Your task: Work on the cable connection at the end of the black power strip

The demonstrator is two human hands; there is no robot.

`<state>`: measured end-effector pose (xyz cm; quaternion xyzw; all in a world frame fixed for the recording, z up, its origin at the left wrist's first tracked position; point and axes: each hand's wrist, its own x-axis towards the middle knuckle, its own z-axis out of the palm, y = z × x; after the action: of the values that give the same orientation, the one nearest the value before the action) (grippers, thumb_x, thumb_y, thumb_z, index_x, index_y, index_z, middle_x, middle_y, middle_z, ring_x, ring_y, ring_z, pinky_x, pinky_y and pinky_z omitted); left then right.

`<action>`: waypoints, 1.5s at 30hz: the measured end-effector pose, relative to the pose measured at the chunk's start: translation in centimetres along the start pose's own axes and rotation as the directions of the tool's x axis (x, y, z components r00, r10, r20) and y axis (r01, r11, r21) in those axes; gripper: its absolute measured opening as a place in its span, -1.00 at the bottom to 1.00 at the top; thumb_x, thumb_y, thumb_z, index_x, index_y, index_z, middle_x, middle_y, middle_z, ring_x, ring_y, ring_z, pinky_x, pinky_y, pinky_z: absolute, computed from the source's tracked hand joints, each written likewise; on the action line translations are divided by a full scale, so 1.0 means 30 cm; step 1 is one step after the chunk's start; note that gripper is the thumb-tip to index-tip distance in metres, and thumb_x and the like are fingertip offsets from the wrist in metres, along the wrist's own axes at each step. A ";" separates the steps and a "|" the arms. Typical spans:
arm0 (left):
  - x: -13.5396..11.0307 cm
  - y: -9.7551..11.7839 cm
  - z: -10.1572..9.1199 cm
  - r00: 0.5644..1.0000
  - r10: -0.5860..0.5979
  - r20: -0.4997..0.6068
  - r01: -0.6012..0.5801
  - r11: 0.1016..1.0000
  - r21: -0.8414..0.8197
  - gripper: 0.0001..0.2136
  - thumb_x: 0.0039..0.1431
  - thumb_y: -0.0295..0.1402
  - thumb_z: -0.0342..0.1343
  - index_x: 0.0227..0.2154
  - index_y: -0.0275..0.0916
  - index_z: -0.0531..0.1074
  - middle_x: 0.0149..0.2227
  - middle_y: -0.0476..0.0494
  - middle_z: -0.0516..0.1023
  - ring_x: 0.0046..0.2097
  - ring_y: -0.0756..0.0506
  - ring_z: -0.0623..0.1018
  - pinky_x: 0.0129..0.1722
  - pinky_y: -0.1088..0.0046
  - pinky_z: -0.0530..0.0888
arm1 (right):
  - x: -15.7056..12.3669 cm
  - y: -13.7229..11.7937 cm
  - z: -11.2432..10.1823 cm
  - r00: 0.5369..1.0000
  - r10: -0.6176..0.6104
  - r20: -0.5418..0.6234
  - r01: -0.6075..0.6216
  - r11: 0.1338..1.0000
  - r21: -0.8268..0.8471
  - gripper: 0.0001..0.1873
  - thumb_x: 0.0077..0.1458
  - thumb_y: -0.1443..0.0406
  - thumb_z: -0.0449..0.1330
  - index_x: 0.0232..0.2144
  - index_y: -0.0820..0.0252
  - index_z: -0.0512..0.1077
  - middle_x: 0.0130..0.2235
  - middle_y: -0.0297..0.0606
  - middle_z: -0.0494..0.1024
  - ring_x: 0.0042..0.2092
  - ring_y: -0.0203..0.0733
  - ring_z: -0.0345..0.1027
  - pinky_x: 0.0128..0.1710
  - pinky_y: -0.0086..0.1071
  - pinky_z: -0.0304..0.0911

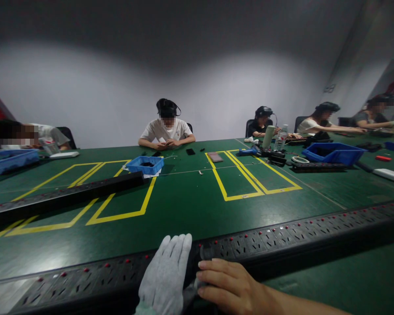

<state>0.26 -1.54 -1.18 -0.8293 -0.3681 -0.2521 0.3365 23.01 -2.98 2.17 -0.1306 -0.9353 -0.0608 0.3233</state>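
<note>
Two hands meet at the middle of a long socket strip

The green tabletop (184, 201) fills most of the view below the wall. Across its near side runs the black socket strip (265, 240), its long axis slanting from lower left to upper right. A second long black strip (68, 192) lies farther off on the left, well apart from both hands. Beyond it is a small blue tray (147, 170), near yellow tape lines (243, 197).

The gloved left hand (166, 275) lies across the near strip, fingers straight and together, pointing away from the wearer. The bare right hand (226, 280) is just beside it, fingers together and pointing left, at the strip's near side. It is the nearer hand to the stretch running off rightward. Both thumbs are hidden, so I cannot tell whether either hand is clamped on anything. Smallest are the red dots (246, 236) along the strip's far edge.
</note>
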 end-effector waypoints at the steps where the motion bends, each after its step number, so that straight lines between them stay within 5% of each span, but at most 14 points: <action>1: -0.001 0.001 0.000 1.000 -0.004 0.001 0.004 1.000 -0.001 -0.43 0.20 -0.07 -0.13 0.06 -0.50 0.27 0.06 -0.37 0.40 0.08 -0.25 0.36 0.11 0.16 0.22 | 0.000 0.000 0.000 1.000 -0.003 0.004 0.003 1.000 -0.007 -0.73 0.28 0.41 -0.05 -0.07 0.33 0.38 -0.01 -0.15 0.49 0.23 -0.19 0.08 0.16 -0.33 0.17; 45: -0.003 0.000 0.001 1.000 -0.018 0.010 0.018 1.000 -0.017 -0.45 0.19 -0.08 -0.11 0.07 -0.45 0.27 0.05 -0.32 0.41 0.08 -0.22 0.37 0.13 0.19 0.22 | -0.006 -0.006 0.007 1.000 -0.001 0.010 0.001 1.000 -0.018 -0.66 0.32 0.25 -0.09 -0.06 0.32 0.38 -0.01 -0.16 0.49 0.23 -0.18 0.07 0.16 -0.32 0.16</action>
<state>0.21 -1.55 -1.25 -0.8299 -0.3750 -0.2542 0.3256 22.97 -3.15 1.90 -0.1333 -0.9363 -0.0689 0.3175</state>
